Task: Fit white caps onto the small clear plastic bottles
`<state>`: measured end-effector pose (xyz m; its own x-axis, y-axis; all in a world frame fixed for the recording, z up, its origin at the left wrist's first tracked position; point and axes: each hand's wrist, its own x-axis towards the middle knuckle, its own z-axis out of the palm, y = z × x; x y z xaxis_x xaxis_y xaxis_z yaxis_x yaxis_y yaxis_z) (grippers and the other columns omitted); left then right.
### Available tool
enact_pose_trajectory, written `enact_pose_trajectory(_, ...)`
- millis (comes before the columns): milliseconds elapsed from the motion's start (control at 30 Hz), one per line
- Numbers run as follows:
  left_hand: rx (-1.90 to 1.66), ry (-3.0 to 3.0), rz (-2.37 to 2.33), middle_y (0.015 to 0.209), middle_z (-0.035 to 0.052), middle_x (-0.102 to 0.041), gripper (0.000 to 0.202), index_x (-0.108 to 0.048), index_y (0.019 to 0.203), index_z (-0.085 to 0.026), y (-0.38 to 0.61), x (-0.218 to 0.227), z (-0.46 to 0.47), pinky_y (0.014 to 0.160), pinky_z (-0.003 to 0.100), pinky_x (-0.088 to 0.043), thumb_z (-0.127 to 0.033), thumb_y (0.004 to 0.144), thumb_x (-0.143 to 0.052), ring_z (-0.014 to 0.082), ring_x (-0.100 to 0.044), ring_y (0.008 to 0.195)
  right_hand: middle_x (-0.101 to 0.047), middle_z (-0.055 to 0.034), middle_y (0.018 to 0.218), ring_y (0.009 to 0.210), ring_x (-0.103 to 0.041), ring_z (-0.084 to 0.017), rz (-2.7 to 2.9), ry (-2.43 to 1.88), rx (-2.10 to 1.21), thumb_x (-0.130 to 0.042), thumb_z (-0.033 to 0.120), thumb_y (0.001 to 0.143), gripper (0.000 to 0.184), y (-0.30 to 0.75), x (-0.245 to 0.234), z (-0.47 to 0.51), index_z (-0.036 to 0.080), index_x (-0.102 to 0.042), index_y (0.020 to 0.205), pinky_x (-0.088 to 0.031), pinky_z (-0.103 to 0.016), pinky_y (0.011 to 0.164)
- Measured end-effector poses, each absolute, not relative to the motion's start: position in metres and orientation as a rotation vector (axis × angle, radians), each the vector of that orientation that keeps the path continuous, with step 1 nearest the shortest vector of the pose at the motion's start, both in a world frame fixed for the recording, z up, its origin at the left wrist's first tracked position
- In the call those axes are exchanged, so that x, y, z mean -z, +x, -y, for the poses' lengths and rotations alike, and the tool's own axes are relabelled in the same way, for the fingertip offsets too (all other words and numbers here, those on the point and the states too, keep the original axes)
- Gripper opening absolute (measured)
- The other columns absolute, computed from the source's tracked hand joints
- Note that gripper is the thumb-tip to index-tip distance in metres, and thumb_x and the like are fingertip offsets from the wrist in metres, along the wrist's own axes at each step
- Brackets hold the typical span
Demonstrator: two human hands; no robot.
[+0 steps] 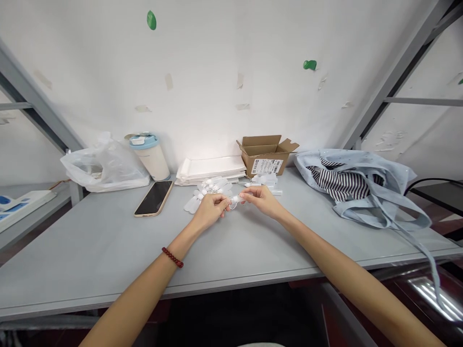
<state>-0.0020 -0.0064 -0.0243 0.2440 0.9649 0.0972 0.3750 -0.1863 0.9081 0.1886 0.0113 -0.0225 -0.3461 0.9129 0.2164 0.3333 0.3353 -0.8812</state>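
Observation:
My left hand (211, 210), with a red bead bracelet on its wrist, pinches one side of a small white plastic piece with a thin white loop (235, 199). From the other side the fingertips of my right hand (265, 200) are closed on the same piece, just above the table. Its exact kind is too small to make out. Behind my left hand lies a heap of white and translucent flat pieces (217, 185). A smaller group of similar clear pieces (265, 179) lies behind my right hand.
On the grey table (119, 260) are a phone (154, 198), a plastic bag (108, 166), a blue-lidded cup (152, 156), a stack of white envelope-like sheets (211, 169) and an open cardboard box (266, 156). A light blue cloth bag (390, 168) lies at right, its strap hanging over the edge.

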Motion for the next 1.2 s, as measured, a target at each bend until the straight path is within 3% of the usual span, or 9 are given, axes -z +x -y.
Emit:
enact_pose_trajectory(133,-0.858,1.727,-1.228,0.044,-0.0025,-0.048,0.029,-0.058,0.059,-0.015,-0.003,0.02,0.007,0.048,0.023,-0.034,-0.036,0.076,-0.051,0.0097,-0.044,0.044,-0.067,-0.0047,0.071,0.065,-0.053,-0.015,1.854,-1.095,-1.001,-0.056,0.04,0.079,0.028,0.19,0.021,-0.011,0.015,-0.068,0.078,-0.04,-0.027,0.059)
enact_pose_trajectory(300,-0.719,1.76,-1.108,0.062,0.0007,-0.061,0.023,-0.062,0.066,-0.015,-0.007,0.013,0.007,0.049,0.022,-0.037,-0.035,0.074,-0.053,0.0091,-0.049,0.047,-0.066,-0.0036,0.071,0.068,-0.054,-0.015,1.846,-1.018,-1.044,-0.058,0.042,0.078,0.028,0.192,0.017,-0.012,0.015,-0.067,0.078,-0.042,-0.028,0.065)
enact_pose_trajectory(400,-0.729,1.764,-1.13,0.057,-0.0001,-0.059,0.023,-0.062,0.062,-0.015,-0.012,0.004,0.006,0.05,0.022,-0.038,-0.034,0.073,-0.054,0.0096,-0.049,0.048,-0.066,-0.0035,0.073,0.067,-0.053,-0.013,1.8,-1.004,-1.083,-0.056,0.046,0.079,0.032,0.195,0.015,-0.013,0.015,-0.066,0.079,-0.042,-0.027,0.067)
enact_pose_trajectory(533,-1.075,1.72,-1.319,0.054,-0.0018,-0.056,0.021,-0.06,0.059,-0.015,-0.031,-0.006,0.0,0.048,0.021,-0.038,-0.032,0.07,-0.053,0.0089,-0.046,0.045,-0.066,-0.0033,0.074,0.065,-0.052,-0.012,1.68,-1.096,-1.02,-0.053,0.048,0.08,0.034,0.203,0.015,-0.02,0.016,-0.064,0.084,-0.042,-0.027,0.067)
enact_pose_trajectory(667,-1.412,1.771,-1.9,0.053,-0.0004,-0.054,0.02,-0.056,0.057,-0.017,-0.059,-0.007,-0.01,0.053,0.024,-0.036,-0.031,0.07,-0.049,0.0137,-0.05,0.053,-0.067,-0.0045,0.078,0.07,-0.057,-0.014,1.696,-1.237,-0.807,-0.057,0.038,0.078,0.023,0.213,0.016,-0.03,0.016,-0.064,0.081,-0.043,-0.027,0.067)
enact_pose_trajectory(800,-1.117,1.88,-2.255,0.056,0.0049,-0.057,0.023,-0.053,0.053,-0.018,-0.072,-0.002,-0.015,0.056,0.028,-0.035,-0.034,0.07,-0.047,0.0208,-0.054,0.06,-0.067,-0.0051,0.081,0.072,-0.058,-0.016,1.847,-1.437,-0.454,-0.058,0.024,0.076,0.011,0.222,0.021,-0.04,0.016,-0.063,0.081,-0.042,-0.028,0.069)
enact_pose_trajectory(933,-0.768,1.97,-2.303,0.054,0.0088,-0.055,0.026,-0.049,0.047,-0.019,-0.063,0.001,-0.012,0.05,0.029,-0.029,-0.033,0.068,-0.047,0.0252,-0.054,0.059,-0.066,-0.0103,0.096,0.082,-0.058,-0.02,2.054,-1.655,-0.204,-0.055,0.014,0.076,0.017,0.228,0.026,-0.043,0.014,-0.063,0.091,-0.04,-0.029,0.071)
enact_pose_trajectory(1033,-0.61,2.052,-2.206,0.049,0.0075,-0.051,0.027,-0.045,0.043,-0.02,-0.057,0.003,-0.01,0.048,0.028,-0.026,-0.031,0.067,-0.047,0.0226,-0.052,0.054,-0.063,-0.0158,0.103,0.09,-0.057,-0.025,2.159,-1.828,-0.122,-0.055,0.012,0.075,0.024,0.23,0.025,-0.04,0.011,-0.063,0.098,-0.038,-0.029,0.069)
enact_pose_trajectory(1200,-0.571,2.049,-2.025,0.039,0.0024,-0.045,0.024,-0.049,0.042,-0.019,-0.062,0.007,-0.013,0.046,0.026,-0.026,-0.028,0.064,-0.047,0.0166,-0.046,0.044,-0.061,-0.0173,0.101,0.091,-0.056,-0.028,2.214,-1.968,-0.037,-0.051,0.003,0.071,0.032,0.23,0.024,-0.036,0.01,-0.062,0.1,-0.036,-0.03,0.067)
